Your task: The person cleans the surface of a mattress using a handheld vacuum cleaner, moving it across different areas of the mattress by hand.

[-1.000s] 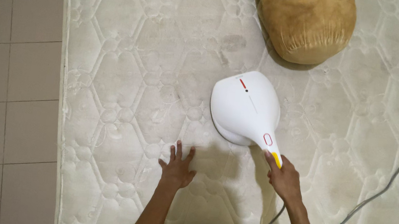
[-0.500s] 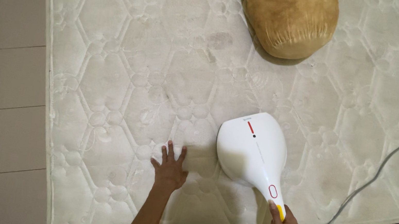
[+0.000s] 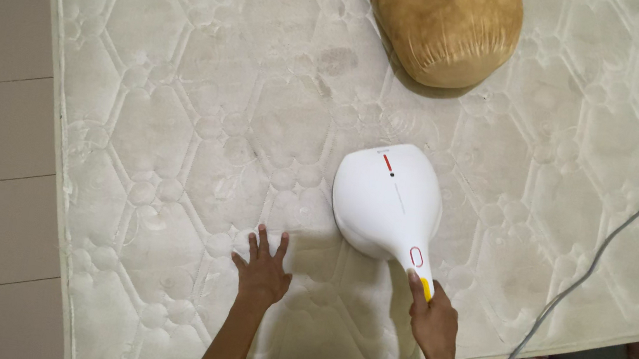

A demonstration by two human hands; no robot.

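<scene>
Gripping the handle of a white handheld vacuum (image 3: 389, 202), the right hand (image 3: 432, 325) has its fingers wrapped tight around the yellow end. That vacuum sits flat on the bare quilted mattress (image 3: 178, 118), near the bed's front edge. Left hand (image 3: 262, 271) is pressed flat just beside it, fingers spread, holding nothing. Brown pillow (image 3: 446, 22) up top, grey cord (image 3: 611, 237) trailing off right.

The left hand (image 3: 262, 270) lies flat, palm down, fingers spread, forearm extended forward. The right hand (image 3: 433, 320) is curled in a grip, thumb on top.
</scene>
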